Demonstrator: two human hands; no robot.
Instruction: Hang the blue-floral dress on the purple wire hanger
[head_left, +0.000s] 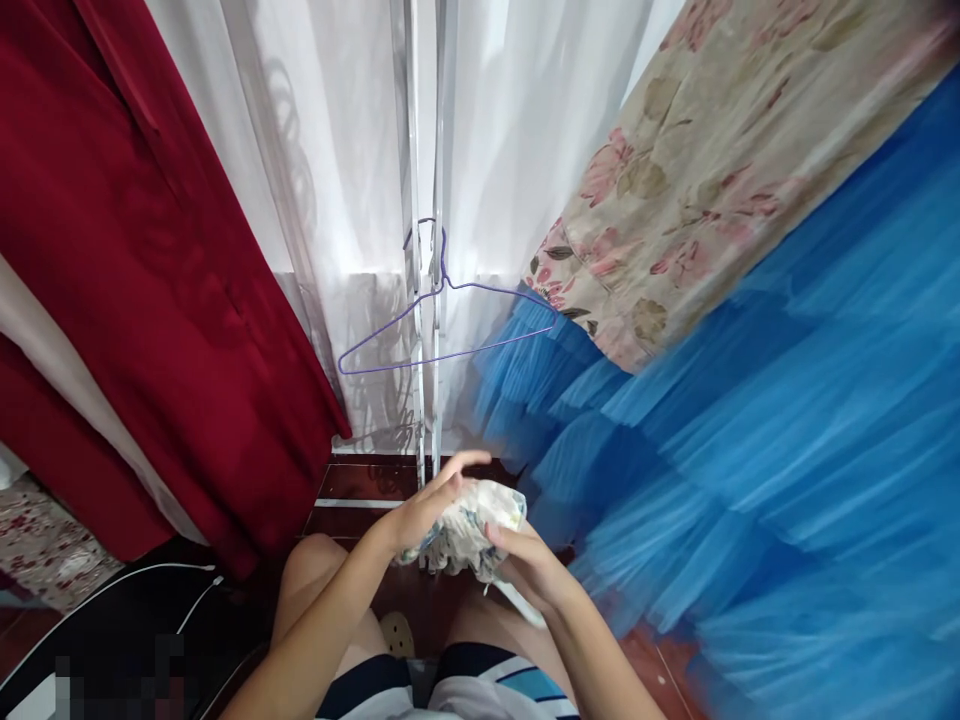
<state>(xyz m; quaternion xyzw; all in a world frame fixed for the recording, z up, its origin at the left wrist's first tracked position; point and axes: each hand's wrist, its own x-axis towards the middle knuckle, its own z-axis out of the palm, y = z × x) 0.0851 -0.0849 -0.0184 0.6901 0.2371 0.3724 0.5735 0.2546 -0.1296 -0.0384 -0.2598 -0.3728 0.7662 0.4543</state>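
A bunched white cloth piece (480, 520) with gathered folds and bluish and yellowish patterning along its edges is between my hands, above my lap. My right hand (529, 560) grips its right side, thumb on top and the other fingers mostly hidden beneath. My left hand (426, 510) is at the cloth's left side, its visible fingers stretched out and apart. Part of the cloth shows below the left palm. Beyond both hands, a purple wire hanger (450, 290) hangs bare on a white metal stand (426, 400).
A dark red curtain-like cloth (195, 300) hangs at left, white drapes (517, 130) behind the stand. Floral fabric (637, 230) and layered blue tulle (712, 470) fill the right. A black round-edged item (150, 610) with a white cord lies lower left. A beige clog (397, 635) shows on the floor.
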